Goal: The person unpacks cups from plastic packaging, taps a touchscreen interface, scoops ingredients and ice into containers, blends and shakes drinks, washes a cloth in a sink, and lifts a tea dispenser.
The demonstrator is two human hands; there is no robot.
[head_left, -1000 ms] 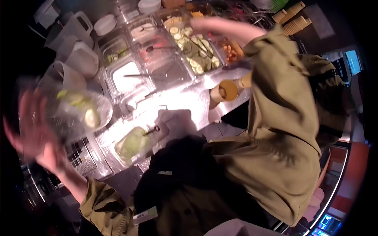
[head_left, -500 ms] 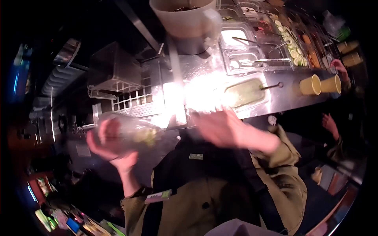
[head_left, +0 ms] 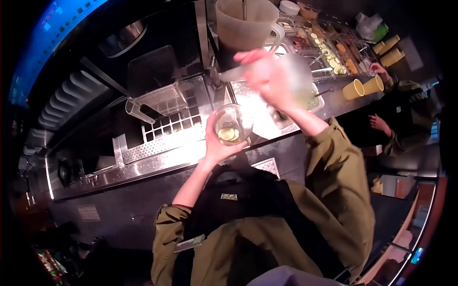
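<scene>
My left hand [head_left: 220, 148] is wrapped round a clear cup [head_left: 234, 121], whose open mouth faces up toward me. Pale green citrus slices [head_left: 229, 134] lie in the bottom of it. Higher and to the right, my right hand [head_left: 272, 83] is smeared by motion, so its grip is unclear. Right beside it is a blurred, whitish, see-through round shape [head_left: 296, 76], which it may hold; its kind cannot be made out. Behind that hand stands a large translucent pitcher [head_left: 243, 28] with a brown drink and a rod in it.
An upturned clear bin [head_left: 153, 78] stands over a grid rack [head_left: 176, 121] at left. Trays of sliced fruit [head_left: 329, 50] line the back right. Yellow cups [head_left: 354, 89] lie near another person's hand [head_left: 379, 71]. The counter's metal edge [head_left: 143, 164] runs across in front of me.
My left hand has brought the cup from the left to the middle, over the counter edge. My right hand has risen toward the pitcher. The view has shifted too.
</scene>
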